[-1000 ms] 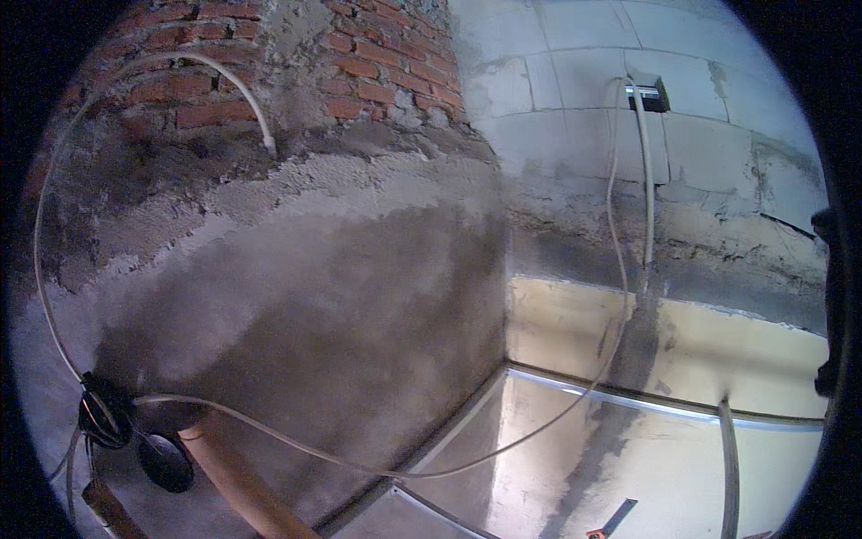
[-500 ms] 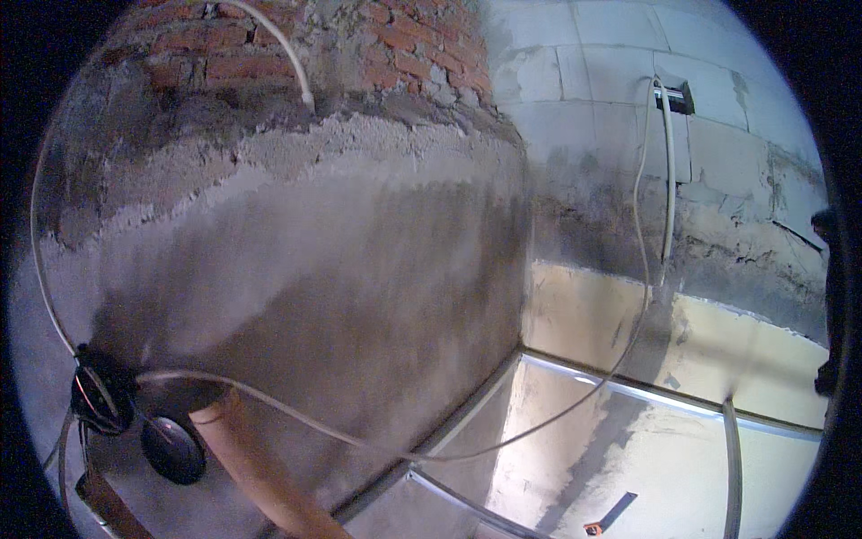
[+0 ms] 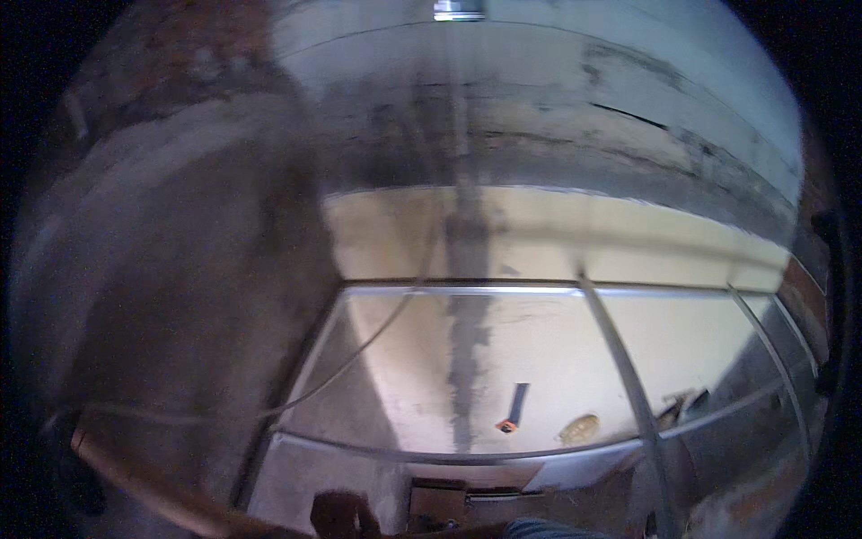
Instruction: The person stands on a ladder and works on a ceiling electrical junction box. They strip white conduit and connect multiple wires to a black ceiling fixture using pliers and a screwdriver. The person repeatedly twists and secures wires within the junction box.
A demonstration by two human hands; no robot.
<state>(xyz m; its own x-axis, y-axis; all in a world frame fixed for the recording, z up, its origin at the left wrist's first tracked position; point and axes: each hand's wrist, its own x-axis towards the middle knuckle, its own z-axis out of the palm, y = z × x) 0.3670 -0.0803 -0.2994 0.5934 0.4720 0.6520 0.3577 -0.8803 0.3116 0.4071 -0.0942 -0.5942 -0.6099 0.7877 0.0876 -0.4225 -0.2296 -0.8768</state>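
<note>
At the lower edge, a dark, blurred hand shape (image 3: 341,512), which I take as my right hand, lies at the end of a forearm from the right. A blue striped sleeve (image 3: 539,528) shows behind it. Its fingers are too dark to read, and nothing held can be made out. My left hand is not in view. Left of the right hand, a long tan, tube-like shape (image 3: 166,499) slants toward the left wall; its kind is unclear. A metal profile frame (image 3: 377,456) stretches above the hand.
Beyond the frame, a saw-like tool with an orange and black handle (image 3: 508,425) lies on a pale surface, near a tan oval item (image 3: 579,429). A loose cable (image 3: 359,350) hangs across the left. A rough plaster wall (image 3: 180,269) stands left, a block wall (image 3: 539,72) ahead.
The view has swung right, so the wall corner and frame sit farther left. The dark hand and striped sleeve have come in at the lower edge. The tan shape has shifted left in view.
</note>
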